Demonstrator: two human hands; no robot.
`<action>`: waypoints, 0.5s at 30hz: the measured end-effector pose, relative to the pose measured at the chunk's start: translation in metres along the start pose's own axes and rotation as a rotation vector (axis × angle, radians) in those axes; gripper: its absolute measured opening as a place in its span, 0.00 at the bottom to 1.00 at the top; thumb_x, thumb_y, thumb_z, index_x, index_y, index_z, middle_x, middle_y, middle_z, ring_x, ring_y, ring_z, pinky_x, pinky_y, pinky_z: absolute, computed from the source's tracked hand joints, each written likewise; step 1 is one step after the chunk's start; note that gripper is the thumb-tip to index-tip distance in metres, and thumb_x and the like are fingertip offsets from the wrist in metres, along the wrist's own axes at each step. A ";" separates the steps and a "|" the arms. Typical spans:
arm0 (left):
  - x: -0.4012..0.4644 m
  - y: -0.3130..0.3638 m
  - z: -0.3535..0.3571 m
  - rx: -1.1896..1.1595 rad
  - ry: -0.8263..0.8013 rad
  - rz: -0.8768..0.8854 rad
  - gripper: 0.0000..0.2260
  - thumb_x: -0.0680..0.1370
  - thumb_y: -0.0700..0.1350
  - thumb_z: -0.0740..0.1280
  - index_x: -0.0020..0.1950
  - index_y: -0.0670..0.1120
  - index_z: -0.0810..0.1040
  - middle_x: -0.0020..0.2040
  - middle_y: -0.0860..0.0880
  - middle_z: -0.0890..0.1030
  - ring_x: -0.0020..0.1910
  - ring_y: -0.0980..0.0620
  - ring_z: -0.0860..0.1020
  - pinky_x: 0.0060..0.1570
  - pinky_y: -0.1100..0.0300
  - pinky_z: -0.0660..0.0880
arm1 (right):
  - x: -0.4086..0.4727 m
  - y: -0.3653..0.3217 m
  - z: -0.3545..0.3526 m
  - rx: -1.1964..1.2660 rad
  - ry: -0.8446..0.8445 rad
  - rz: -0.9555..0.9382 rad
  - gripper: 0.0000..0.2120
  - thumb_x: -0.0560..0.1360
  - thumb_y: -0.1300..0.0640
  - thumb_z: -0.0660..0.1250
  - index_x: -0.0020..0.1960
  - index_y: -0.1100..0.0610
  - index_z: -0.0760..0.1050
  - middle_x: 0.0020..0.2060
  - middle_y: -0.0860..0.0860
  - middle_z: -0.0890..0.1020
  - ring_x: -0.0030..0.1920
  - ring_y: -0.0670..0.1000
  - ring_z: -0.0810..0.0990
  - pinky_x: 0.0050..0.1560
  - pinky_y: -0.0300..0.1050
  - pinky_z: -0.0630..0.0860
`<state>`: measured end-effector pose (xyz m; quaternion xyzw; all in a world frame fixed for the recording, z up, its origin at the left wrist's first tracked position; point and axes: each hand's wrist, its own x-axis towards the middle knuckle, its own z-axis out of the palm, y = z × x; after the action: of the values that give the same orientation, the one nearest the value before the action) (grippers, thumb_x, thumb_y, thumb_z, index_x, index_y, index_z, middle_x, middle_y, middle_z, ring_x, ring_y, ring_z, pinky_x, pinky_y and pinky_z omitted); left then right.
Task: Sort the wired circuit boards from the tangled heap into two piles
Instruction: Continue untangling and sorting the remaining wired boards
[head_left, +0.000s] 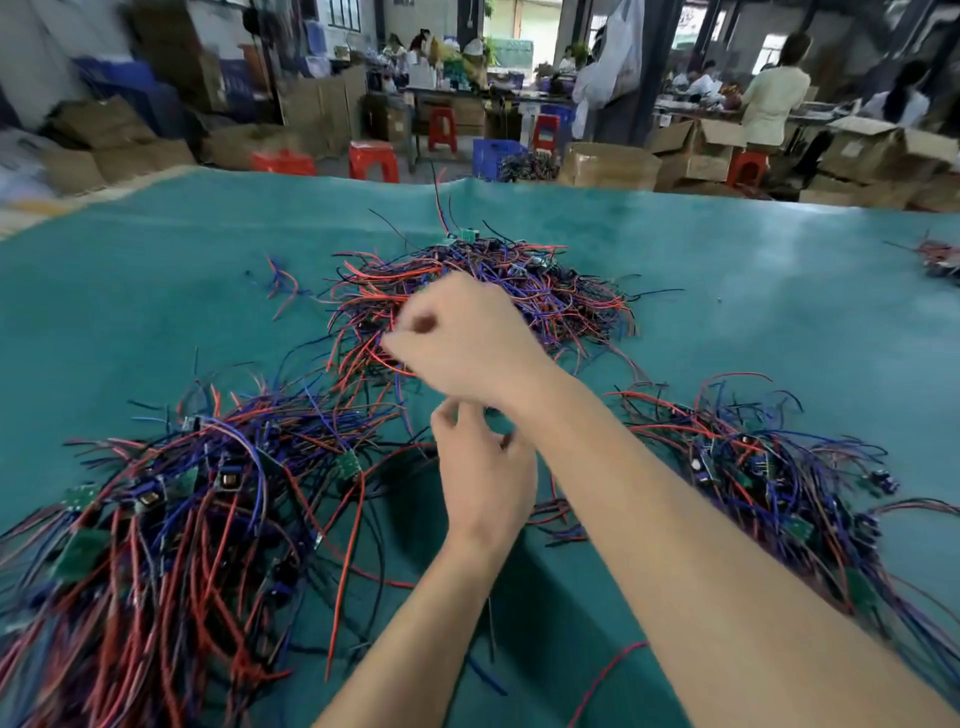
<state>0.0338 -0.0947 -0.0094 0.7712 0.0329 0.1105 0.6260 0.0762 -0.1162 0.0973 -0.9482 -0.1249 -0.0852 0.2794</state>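
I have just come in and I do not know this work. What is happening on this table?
A person is sorting wired circuit boards on a green table. The right hand reaches into the tangled heap at the far middle, fingers curled among red wires; blur hides the grip. The left hand hovers nearer, loosely curled. Two piles lie near: a left pile and a right pile.

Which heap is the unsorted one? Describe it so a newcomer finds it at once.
Start from the green mat over the table. Three big masses of wire lie on it; take the tangled heap at the far middle, just beyond the right hand. Unlike the left pile and right pile, it is round and knotted.
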 end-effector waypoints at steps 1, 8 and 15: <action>0.000 -0.001 0.000 0.031 0.032 0.012 0.14 0.75 0.35 0.63 0.59 0.42 0.74 0.58 0.43 0.71 0.46 0.54 0.71 0.51 0.60 0.67 | -0.006 0.021 0.002 0.005 0.057 0.088 0.07 0.75 0.55 0.68 0.39 0.51 0.82 0.41 0.51 0.85 0.45 0.57 0.82 0.54 0.48 0.80; 0.000 -0.004 0.003 0.146 -0.012 0.058 0.25 0.73 0.31 0.58 0.69 0.47 0.70 0.64 0.47 0.73 0.61 0.49 0.72 0.51 0.67 0.62 | -0.030 0.094 0.023 -0.021 -0.036 0.240 0.10 0.73 0.55 0.76 0.53 0.49 0.83 0.50 0.51 0.81 0.53 0.56 0.81 0.54 0.51 0.78; -0.003 0.004 0.001 -0.059 -0.065 0.043 0.08 0.80 0.43 0.62 0.55 0.50 0.79 0.46 0.50 0.84 0.42 0.48 0.82 0.48 0.46 0.79 | -0.069 0.107 0.003 0.281 0.340 0.211 0.17 0.68 0.67 0.76 0.50 0.48 0.83 0.42 0.43 0.85 0.41 0.44 0.82 0.47 0.38 0.79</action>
<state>0.0309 -0.0975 -0.0058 0.7560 -0.0072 0.0997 0.6469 0.0407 -0.2145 0.0244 -0.8799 0.0132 -0.1958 0.4328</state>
